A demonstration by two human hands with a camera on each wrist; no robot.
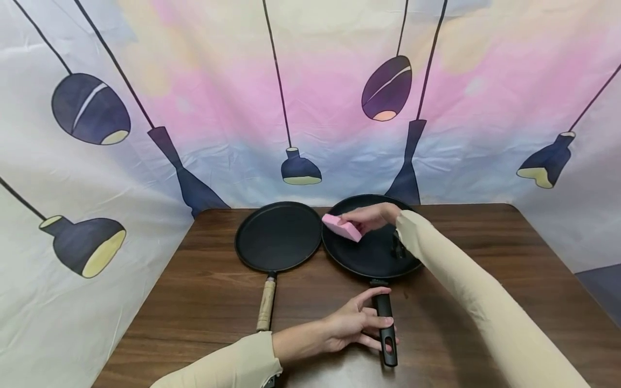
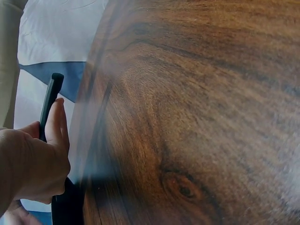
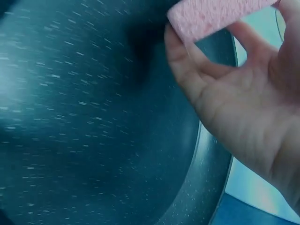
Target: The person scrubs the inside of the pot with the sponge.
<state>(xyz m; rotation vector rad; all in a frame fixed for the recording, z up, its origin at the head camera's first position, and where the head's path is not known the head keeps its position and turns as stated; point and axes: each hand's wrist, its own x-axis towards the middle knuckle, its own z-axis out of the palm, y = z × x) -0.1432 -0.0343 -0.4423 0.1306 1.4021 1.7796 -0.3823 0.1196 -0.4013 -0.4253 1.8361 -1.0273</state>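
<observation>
A black frying pan (image 1: 359, 261) lies at the back of the table, its dark handle (image 1: 384, 306) pointing toward me. My left hand (image 1: 350, 326) grips that handle, with thumb and fingers on either side of it; the left wrist view shows the handle's end (image 2: 52, 96) sticking out past the fingers. Over the pan's left part, my right hand (image 1: 372, 216) pinches a pink sponge (image 1: 342, 228) by its edge. Close up in the right wrist view, the sponge (image 3: 211, 18) is held between thumb and fingers above the speckled pan surface (image 3: 93, 122).
To the left lies a second flat black pan (image 1: 278, 237) with a light wooden handle (image 1: 266, 304), close beside the first pan's rim. The brown wooden table (image 1: 194, 302) ends at a cloth backdrop (image 1: 218, 108) printed with hanging lamps.
</observation>
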